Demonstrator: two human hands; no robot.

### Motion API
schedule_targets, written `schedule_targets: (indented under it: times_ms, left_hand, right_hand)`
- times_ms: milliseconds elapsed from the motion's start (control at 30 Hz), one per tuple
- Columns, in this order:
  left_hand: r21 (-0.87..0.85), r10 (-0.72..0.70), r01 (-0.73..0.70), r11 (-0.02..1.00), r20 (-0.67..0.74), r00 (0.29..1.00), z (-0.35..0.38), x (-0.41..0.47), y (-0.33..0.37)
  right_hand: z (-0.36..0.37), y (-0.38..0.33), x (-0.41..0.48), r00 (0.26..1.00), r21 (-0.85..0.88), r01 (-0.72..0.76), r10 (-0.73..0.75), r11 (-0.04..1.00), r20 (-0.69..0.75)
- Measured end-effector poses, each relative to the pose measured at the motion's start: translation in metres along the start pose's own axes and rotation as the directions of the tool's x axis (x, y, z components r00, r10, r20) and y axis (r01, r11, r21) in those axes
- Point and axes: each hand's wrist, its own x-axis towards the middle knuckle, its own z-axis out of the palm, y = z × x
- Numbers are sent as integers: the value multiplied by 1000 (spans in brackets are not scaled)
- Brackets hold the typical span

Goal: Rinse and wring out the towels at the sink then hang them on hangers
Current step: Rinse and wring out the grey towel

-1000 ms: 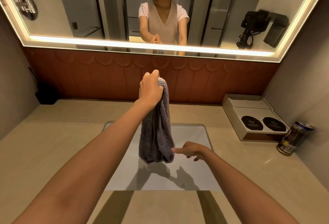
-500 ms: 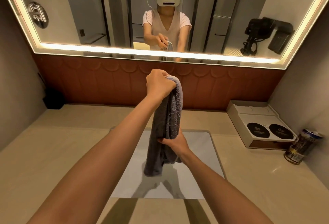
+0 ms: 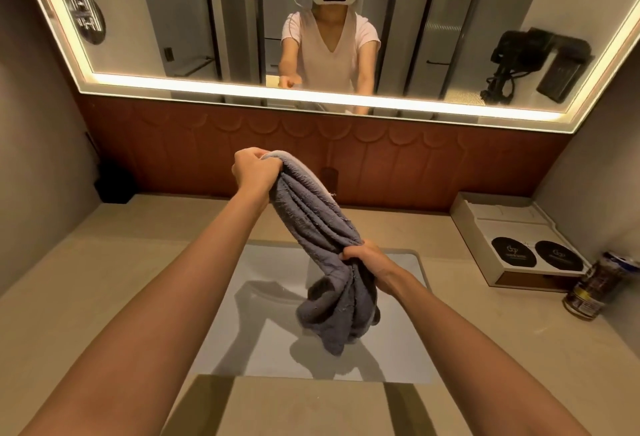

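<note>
Head view shows the grey towel [image 3: 311,221] bunched above the sink [image 3: 266,262], left hand [image 3: 254,172] in a closed grip on its far upper end, right hand [image 3: 369,262] clenched round its lower part; twisting the fists oppositely should wring it well.

The towel [image 3: 313,224] is grey cloth, rough and ribbed, with a matt nap. The sink basin [image 3: 270,262] is smooth and white with a soft sheen. The countertop [image 3: 86,297] looks like beige stone, smooth and faintly glossy. The backsplash panel [image 3: 433,165] is matt reddish brown, embossed in scallops. The mirror [image 3: 194,13] is glossy glass, and the can [image 3: 588,288] is shiny metal.
</note>
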Motion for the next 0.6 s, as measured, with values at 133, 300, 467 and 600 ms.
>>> schedule_targets:
  times_ms: [133,300,467,600]
  left_hand:
    - [163,-113,112,980,2,994,-15,18,-51]
    - [555,-157,-71,829,352,923,-19,-2,-99]
    - [182,132,-504,845,841,525,3,-51,-98]
    - [152,276,-506,849,689,670,14,-59,-106]
  right_hand:
    - [-11,-15,-1,998,-68,-42,45,997,40]
    - [-7,-40,0,997,-109,46,-38,993,73]
    - [17,-61,-2,994,-231,25,0,973,106]
    - [16,-62,-6,995,-284,49,-22,958,97]
